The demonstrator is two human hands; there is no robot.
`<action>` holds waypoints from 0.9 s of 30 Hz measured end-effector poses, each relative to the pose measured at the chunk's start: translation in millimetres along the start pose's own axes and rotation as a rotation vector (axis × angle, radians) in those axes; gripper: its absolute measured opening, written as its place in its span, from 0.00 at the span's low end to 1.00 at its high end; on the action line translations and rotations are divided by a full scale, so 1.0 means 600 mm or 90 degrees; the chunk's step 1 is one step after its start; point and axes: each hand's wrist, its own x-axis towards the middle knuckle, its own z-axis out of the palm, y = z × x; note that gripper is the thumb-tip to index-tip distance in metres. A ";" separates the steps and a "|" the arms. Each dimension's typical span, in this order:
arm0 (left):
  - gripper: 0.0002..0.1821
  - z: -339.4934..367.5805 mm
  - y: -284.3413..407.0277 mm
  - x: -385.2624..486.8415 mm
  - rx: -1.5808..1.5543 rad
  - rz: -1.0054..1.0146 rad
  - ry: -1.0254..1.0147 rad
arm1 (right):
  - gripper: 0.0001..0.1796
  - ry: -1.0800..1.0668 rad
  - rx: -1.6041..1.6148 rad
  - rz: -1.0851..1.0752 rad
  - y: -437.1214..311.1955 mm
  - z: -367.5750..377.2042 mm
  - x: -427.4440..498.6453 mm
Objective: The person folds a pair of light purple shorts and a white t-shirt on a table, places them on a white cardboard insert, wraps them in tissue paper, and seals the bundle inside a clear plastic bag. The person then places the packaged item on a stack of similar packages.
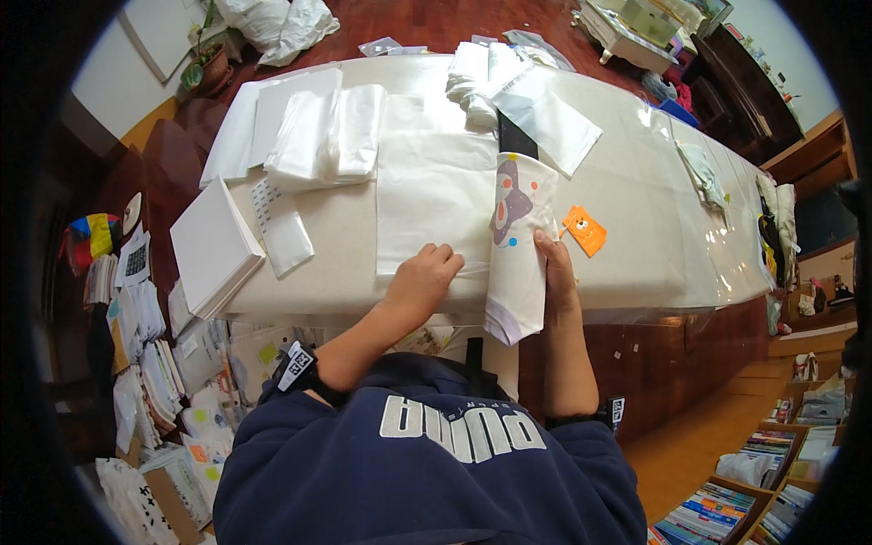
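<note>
A folded white garment [521, 272] with a purple star-shaped character print and a lilac trim hangs partly past the table's near edge. My right hand [558, 262] grips it along its right side, thumb on top. An orange hang tag [584, 231] with a bear face lies beside it, seemingly tied on. To the left, a clear plastic bag [436, 204] lies flat. My left hand [422, 283] is at the bag's near edge with fingers curled; whether it pinches the film is hidden. Beyond the garment lie a black flat item [518, 136] and a printed plastic bag [545, 119].
Stacked clear bags [327, 133] lie at the back left, near white boards [211, 248] and a sticker sheet in a plastic sleeve [283, 225]. Folded white pieces [470, 82] sit at the far edge. A small folded garment [702, 174] lies right. Packed bags [204, 354] stand below left.
</note>
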 end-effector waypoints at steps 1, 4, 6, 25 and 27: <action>0.04 -0.005 -0.007 -0.008 0.006 -0.003 -0.004 | 0.23 0.008 -0.007 0.006 0.001 0.000 -0.001; 0.12 -0.019 -0.021 -0.032 0.017 0.002 -0.034 | 0.23 0.014 -0.040 0.024 0.003 -0.007 -0.001; 0.15 -0.027 -0.029 -0.051 0.025 0.019 -0.018 | 0.25 -0.001 -0.073 0.031 0.004 -0.013 0.001; 0.15 -0.033 -0.054 -0.068 0.063 0.107 0.002 | 0.27 -0.009 -0.182 0.017 0.004 -0.005 -0.002; 0.14 -0.029 -0.066 -0.035 0.056 0.167 -0.021 | 0.27 0.019 -0.267 0.031 -0.004 0.005 -0.022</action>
